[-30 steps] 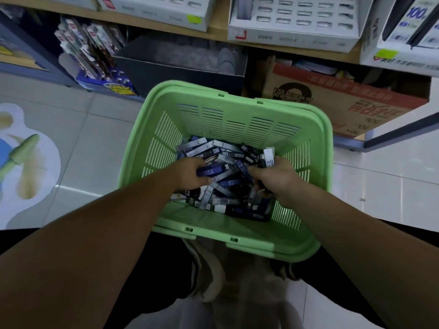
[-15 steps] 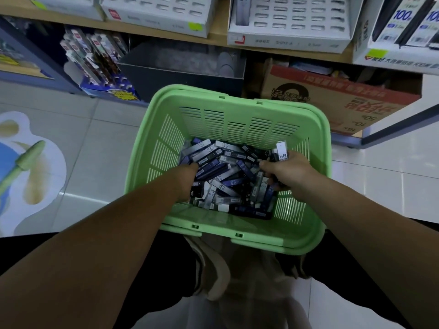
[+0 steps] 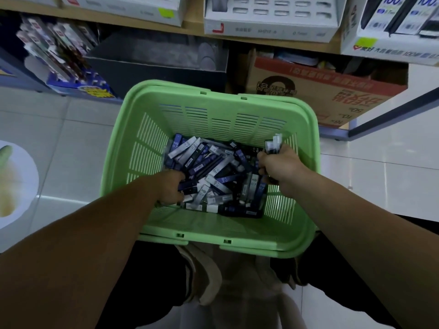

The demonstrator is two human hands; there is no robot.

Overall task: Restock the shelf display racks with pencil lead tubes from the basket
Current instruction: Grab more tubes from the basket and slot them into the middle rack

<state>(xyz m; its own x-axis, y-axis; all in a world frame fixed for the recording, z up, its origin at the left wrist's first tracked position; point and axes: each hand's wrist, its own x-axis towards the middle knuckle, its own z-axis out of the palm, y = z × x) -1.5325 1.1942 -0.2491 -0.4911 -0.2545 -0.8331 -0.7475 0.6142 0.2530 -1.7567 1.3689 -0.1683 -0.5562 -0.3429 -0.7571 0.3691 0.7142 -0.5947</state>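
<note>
A green plastic basket (image 3: pixel 209 98) stands on the floor before me, its bottom covered by a heap of several blue and white pencil lead tubes (image 3: pixel 213 172). My right hand (image 3: pixel 280 166) grips a small bunch of tubes (image 3: pixel 273 144) at the basket's right side, their ends sticking up above my fist. My left hand (image 3: pixel 169 187) reaches into the left of the heap with its fingers curled down among the tubes; whether it grips any is hidden. White display racks (image 3: pixel 270 19) with rows of slots sit on the wooden shelf above.
Under the shelf stand a dark open bin (image 3: pixel 154 60), a brown cardboard box (image 3: pixel 316 91) and a blue display of packaged goods (image 3: pixel 59 58). White floor tiles lie to both sides of the basket. My shoes (image 3: pixel 204 276) are just behind the basket.
My right hand has risen and shifted right with its bunch of tubes. My left hand slid back toward the heap's left near edge. The view has tilted down slightly.
</note>
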